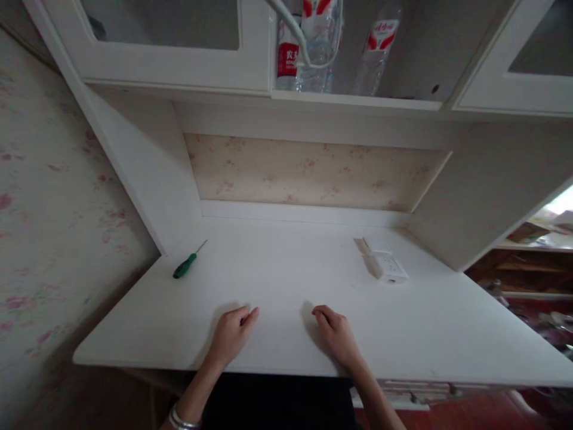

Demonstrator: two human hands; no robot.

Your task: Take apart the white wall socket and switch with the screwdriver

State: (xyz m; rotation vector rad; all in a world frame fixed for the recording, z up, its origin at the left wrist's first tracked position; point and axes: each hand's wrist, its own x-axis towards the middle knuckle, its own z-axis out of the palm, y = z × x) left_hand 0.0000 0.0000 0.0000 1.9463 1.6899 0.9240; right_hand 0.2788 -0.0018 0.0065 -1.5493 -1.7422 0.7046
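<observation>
My left hand (pixel 232 334) rests on the white desk (pixel 286 275) near its front edge, curled into a loose fist with nothing showing in it. Across a short gap, my right hand (pixel 335 335) lies on the same surface, also closed, the thumb against the fingers. A screwdriver (pixel 185 265) with a green handle lies beyond my left hand, its thin shaft pointing up and right. Beyond my right hand sits a white wall socket (pixel 390 268) with dark slots. A flat white plate (pixel 376 245) lies just behind it. Neither hand touches these things.
Over the desk hangs a white cabinet (pixel 179 65). In its open section stand clear plastic bottles (pixel 379 45) with red labels, and a white cable (pixel 290 22) loops in front. Side panels close in the desk's back, and shelves (pixel 528 269) stand at far right.
</observation>
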